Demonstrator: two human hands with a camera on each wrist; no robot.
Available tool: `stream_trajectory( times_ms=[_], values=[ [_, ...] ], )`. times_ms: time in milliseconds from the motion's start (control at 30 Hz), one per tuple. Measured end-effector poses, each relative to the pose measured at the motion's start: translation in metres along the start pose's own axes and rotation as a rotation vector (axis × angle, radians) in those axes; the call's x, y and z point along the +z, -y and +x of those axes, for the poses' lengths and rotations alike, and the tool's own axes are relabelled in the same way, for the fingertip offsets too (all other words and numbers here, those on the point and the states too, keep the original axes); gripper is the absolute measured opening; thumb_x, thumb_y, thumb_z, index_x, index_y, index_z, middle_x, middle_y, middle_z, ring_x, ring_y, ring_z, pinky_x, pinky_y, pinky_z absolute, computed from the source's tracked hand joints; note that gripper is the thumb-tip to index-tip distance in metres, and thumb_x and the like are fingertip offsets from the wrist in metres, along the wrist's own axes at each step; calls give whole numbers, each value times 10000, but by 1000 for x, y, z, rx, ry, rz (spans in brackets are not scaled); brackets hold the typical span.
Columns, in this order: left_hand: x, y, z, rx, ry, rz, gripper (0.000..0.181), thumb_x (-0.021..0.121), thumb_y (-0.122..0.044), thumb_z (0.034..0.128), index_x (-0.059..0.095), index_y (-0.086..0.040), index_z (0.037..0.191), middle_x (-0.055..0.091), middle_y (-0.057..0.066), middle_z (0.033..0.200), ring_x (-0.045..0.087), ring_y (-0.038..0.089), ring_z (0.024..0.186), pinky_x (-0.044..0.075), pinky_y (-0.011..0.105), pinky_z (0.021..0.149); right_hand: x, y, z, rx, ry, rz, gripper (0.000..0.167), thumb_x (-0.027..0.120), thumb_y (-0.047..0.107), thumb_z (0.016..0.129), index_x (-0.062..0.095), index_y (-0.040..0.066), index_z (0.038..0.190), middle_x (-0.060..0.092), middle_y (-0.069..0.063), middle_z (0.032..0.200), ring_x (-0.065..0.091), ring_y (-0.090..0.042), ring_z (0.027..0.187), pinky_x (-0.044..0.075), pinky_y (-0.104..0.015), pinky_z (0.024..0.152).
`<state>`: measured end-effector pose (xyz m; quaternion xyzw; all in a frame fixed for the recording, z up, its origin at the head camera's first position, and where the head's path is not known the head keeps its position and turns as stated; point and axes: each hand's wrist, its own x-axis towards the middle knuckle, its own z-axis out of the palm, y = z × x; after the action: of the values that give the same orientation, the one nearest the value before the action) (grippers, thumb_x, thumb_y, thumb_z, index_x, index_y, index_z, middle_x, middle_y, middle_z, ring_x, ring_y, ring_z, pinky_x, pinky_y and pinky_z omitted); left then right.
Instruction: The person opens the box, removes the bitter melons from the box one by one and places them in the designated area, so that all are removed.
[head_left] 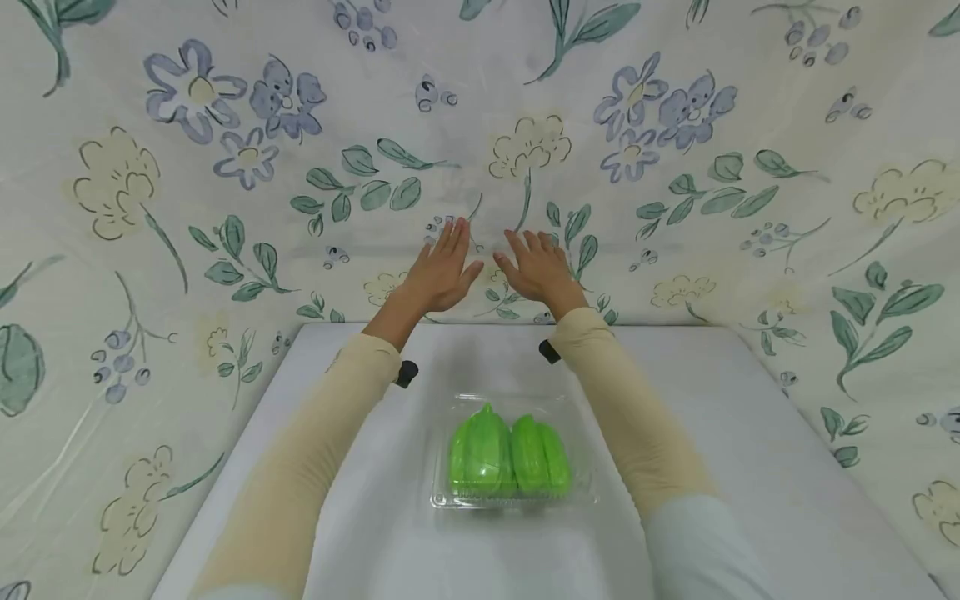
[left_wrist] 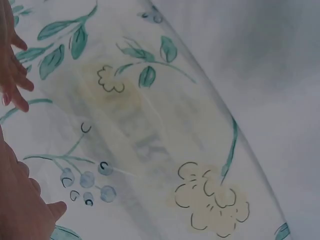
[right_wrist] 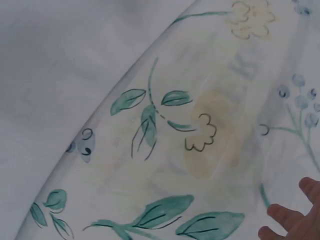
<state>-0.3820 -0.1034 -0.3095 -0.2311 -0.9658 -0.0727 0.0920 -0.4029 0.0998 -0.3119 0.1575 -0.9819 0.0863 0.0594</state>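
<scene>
In the head view my left hand [head_left: 444, 271] and my right hand [head_left: 542, 268] are stretched out past the table's far edge, in front of the floral sheet. Their fingers are straight and spread, and neither holds anything. A gap separates the two hands. Nearer to me, between my forearms, a clear plastic clamshell box [head_left: 583, 450] stands on the table with bright green, ridged, vegetable-shaped items [head_left: 486, 454] inside. Its lid looks closed. The left wrist view catches part of the left hand [left_wrist: 22, 190] at its left edge; fingertips of the right hand [right_wrist: 295, 220] appear in the right wrist view.
The white table [head_left: 750, 467] reaches to the floral sheet [head_left: 660, 108], which hangs behind it and down both sides. Black wrist-worn pieces [head_left: 406, 373] show at both cuffs. Beige sleeves cover my forearms.
</scene>
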Motion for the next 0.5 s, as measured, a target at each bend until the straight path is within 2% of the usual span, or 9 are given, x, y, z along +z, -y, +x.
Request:
stream_trajectory(
  times_ms=[100, 233, 367, 500],
  values=[
    [-2, -1, -19, 55, -24, -29, 741, 188, -489, 1055, -105, -17, 1546, -110, 119, 1623, -112, 261, 1481, 93, 556, 1161, 0, 5, -6, -55, -6, -5, 698, 152, 616, 1015, 115, 234, 1598, 141, -135, 1623, 57, -370, 1479, 108, -585, 1149],
    [3, -4, -49, 123, -33, -79, 772, 222, -508, 1049, -90, -8, 1547, -90, 117, 1625, -85, 271, 1485, 120, 553, 1159, 2, 14, -21, -151, -15, -42, 669, 201, 585, 1031, 169, 222, 1593, 176, -138, 1616, 83, -367, 1478, 132, -579, 1149],
    [12, -9, -82, 175, 7, -163, 827, 250, -569, 1031, -105, -30, 1548, -111, 93, 1625, -107, 248, 1481, 93, 546, 1163, 4, 25, -44, -271, -4, -44, 652, 260, 557, 1040, 203, 208, 1587, 178, -133, 1617, 79, -349, 1482, 129, -571, 1153],
    [24, -12, -115, 198, 47, -229, 893, 276, -641, 1000, -125, -63, 1549, -123, 76, 1626, -118, 217, 1479, 92, 534, 1166, 8, 37, -69, -380, 17, -9, 642, 285, 554, 1039, 224, 218, 1583, 174, -124, 1619, 67, -335, 1485, 119, -575, 1152]
  ],
)
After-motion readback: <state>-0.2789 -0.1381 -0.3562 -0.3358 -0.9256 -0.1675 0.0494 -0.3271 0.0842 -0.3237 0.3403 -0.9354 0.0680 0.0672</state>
